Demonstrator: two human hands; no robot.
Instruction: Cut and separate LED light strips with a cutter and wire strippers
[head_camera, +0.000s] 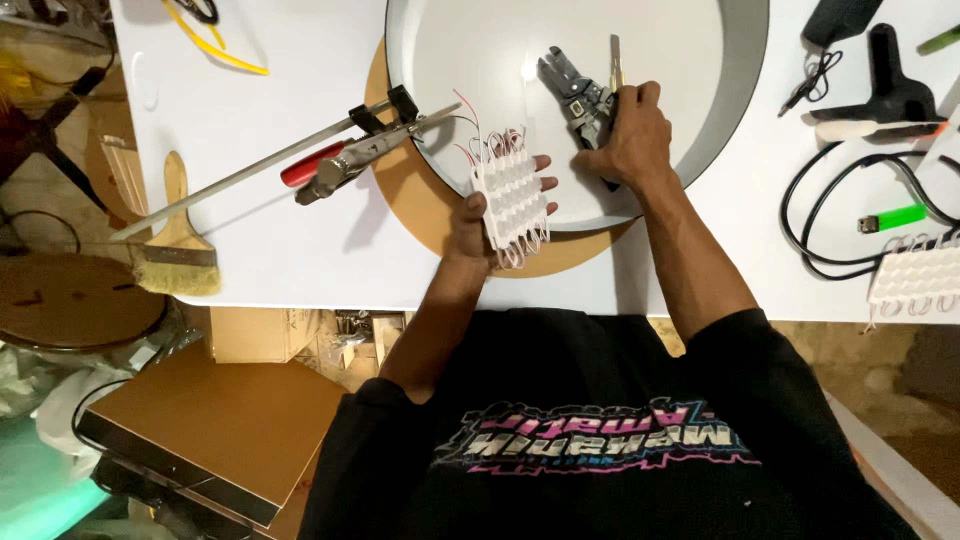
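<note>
My left hand (480, 215) holds a stack of small white light modules (512, 200) joined by thin red and white wires, at the near rim of a big round white dish with a grey wall (735, 90). My right hand (625, 135) is closed around the handles of grey wire-cutting pliers (578, 92), whose jaws point away over the dish floor. The dish rests on a round brown board (410, 195) on the white table (270, 250).
A clamp with a red handle and a long metal bar (330, 165) lies left of the dish, a paintbrush (180, 250) beyond it. At the right are a black glue gun (890, 90), black cable (810, 230), a green lighter (895, 217) and more white modules (915, 278).
</note>
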